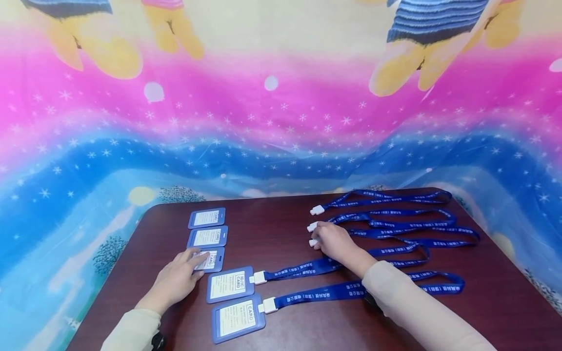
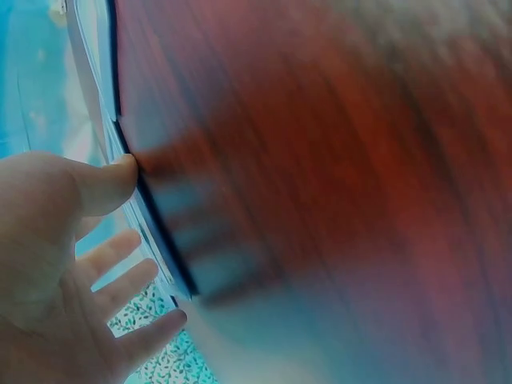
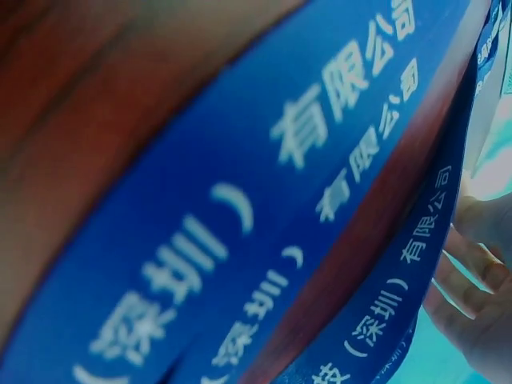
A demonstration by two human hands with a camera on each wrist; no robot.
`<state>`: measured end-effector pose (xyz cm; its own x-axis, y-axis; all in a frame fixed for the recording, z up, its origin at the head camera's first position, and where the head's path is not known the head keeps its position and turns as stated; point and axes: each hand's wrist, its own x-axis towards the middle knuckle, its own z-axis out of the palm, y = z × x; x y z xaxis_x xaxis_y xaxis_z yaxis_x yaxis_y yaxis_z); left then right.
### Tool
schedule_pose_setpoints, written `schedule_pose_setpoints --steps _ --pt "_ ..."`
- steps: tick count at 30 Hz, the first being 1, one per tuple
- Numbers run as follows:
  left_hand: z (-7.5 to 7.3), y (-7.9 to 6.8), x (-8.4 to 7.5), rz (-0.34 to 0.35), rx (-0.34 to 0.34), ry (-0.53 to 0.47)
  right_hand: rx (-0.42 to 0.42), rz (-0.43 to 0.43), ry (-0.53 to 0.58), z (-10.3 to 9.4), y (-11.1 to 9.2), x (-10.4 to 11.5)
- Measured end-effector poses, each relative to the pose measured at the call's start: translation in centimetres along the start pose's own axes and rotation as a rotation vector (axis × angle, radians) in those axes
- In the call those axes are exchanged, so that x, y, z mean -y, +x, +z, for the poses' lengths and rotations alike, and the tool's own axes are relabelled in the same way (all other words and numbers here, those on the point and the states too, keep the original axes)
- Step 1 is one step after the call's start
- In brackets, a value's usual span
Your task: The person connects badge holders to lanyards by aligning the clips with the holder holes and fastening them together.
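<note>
My left hand (image 1: 177, 278) lies over the left part of a blue ID badge holder (image 1: 214, 261), the nearest of three loose ones. In the left wrist view the thumb (image 2: 120, 178) touches the holder's edge, and the other fingers stretch out spread. On the right, my right hand (image 1: 338, 243) pinches the white clip (image 1: 313, 243) of a blue printed lanyard (image 1: 456, 243). Its curled fingers (image 3: 472, 292) show at the edge of the right wrist view, behind wide blue bands. Two more loose holders (image 1: 207, 218) (image 1: 208, 237) sit beyond the left hand.
Two badge holders (image 1: 230, 284) (image 1: 238, 319) in front are joined to lanyards (image 1: 303, 269) (image 1: 325, 294), which run right, under the right arm. Two other loose lanyards (image 1: 395, 199) (image 1: 412, 224) lie farther back on the dark red table (image 1: 268, 229). A patterned cloth (image 1: 272, 122) hangs behind.
</note>
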<state>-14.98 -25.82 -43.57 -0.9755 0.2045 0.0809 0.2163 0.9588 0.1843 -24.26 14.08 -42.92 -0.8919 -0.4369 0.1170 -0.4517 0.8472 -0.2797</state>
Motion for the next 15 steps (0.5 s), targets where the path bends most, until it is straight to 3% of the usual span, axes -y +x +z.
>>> schedule_pose_setpoints --steps 15 --pt "0.2 1.0 -1.7 0.021 0.029 0.012 -0.094 -0.046 -0.065 0.8 0.1 0.9"
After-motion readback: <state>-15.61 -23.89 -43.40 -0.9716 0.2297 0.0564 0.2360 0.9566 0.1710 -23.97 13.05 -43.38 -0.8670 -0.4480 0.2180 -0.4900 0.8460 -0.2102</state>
